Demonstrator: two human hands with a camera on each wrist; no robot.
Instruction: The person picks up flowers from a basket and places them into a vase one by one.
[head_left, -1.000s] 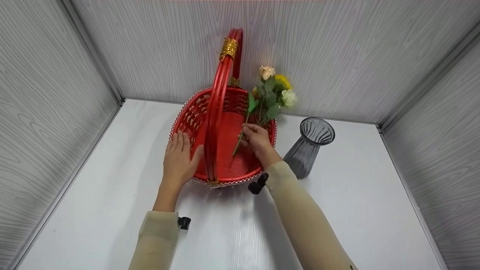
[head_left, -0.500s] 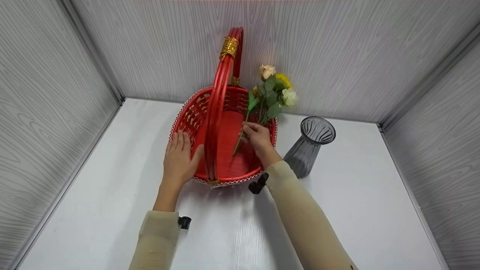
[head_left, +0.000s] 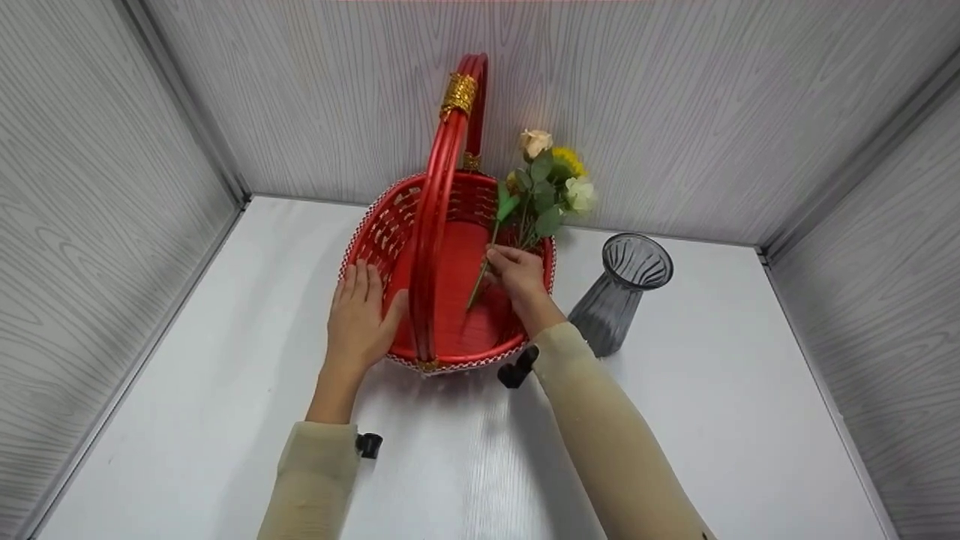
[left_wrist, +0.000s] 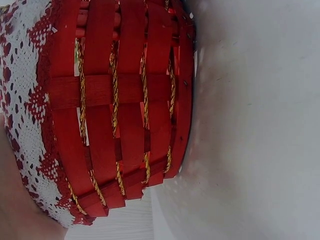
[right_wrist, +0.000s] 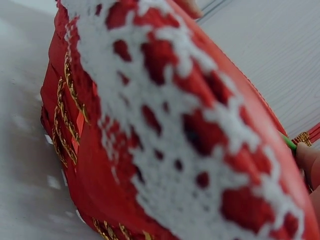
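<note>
A red woven basket (head_left: 457, 337) with a tall hoop handle (head_left: 431, 225) and lace trim stands on the table. My left hand (head_left: 356, 319) rests on its left rim, fingers straight and thumb over the inner side. Inside the basket my right hand (head_left: 517, 277) pinches a flower stem (head_left: 475, 291), thin and green with a broad green leaf (head_left: 506, 202) near its upper end. Behind that leaf, several flowers lean over the back right rim: a peach rose (head_left: 535, 142), a white rose (head_left: 580, 195) and a yellow bloom (head_left: 568, 161). Their stem ends are partly hidden by the right hand.
A grey ribbed glass vase (head_left: 611, 307) stands right of the basket, close to the right forearm. Wood-grain panels (head_left: 675, 112) enclose the white table (head_left: 712, 420) at the back and both sides. The handle arches high over the basket's middle, between the hands.
</note>
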